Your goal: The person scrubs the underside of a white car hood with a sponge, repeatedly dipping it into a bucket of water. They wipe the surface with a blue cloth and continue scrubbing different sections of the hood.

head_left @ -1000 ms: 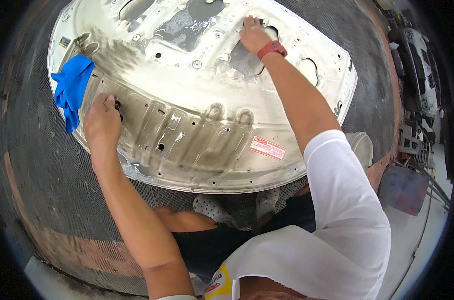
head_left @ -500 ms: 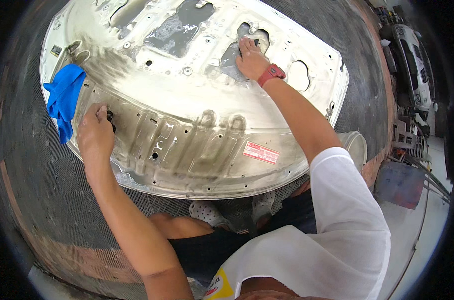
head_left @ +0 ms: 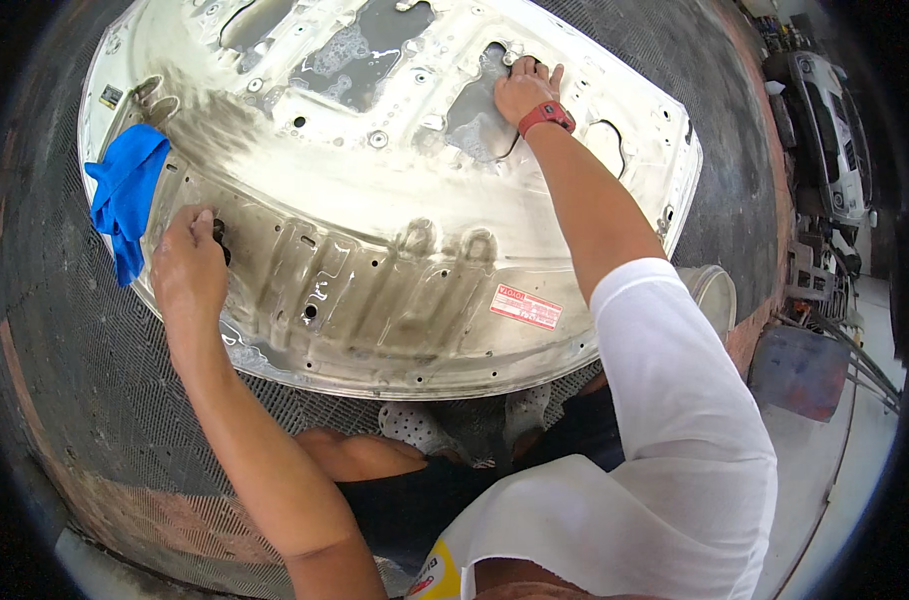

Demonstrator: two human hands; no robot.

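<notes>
A large cream-white metal car panel point(head_left: 305, 180), inner side up, lies before me with wet, grey-brown smudges over its ribbed near part. At its left side, my left hand point(head_left: 190, 260) rests with bent fingers against a black shape point(head_left: 221, 240); whether that is an object or a hole, I cannot tell. My right hand point(head_left: 530, 95), with a red watch point(head_left: 548, 117) on the wrist, lies palm down by a cutout toward the far right, its fingers spread. What is under the palm is hidden. A blue cloth point(head_left: 130, 190) drapes over the left rim.
Foamy grey water point(head_left: 360, 60) shows in the panel's cutouts. Beyond my right forearm stands a pale round bucket point(head_left: 710, 300). Black textured mats point(head_left: 45, 290) cover the floor. Further right are a plastic container point(head_left: 800, 370) and a car's front part point(head_left: 835, 140).
My right hand has shifted right and slightly farther away, its fingers now spread, exposing more of the foamy cutout. My right elbow has drawn left. My left hand and the cloth have barely moved.
</notes>
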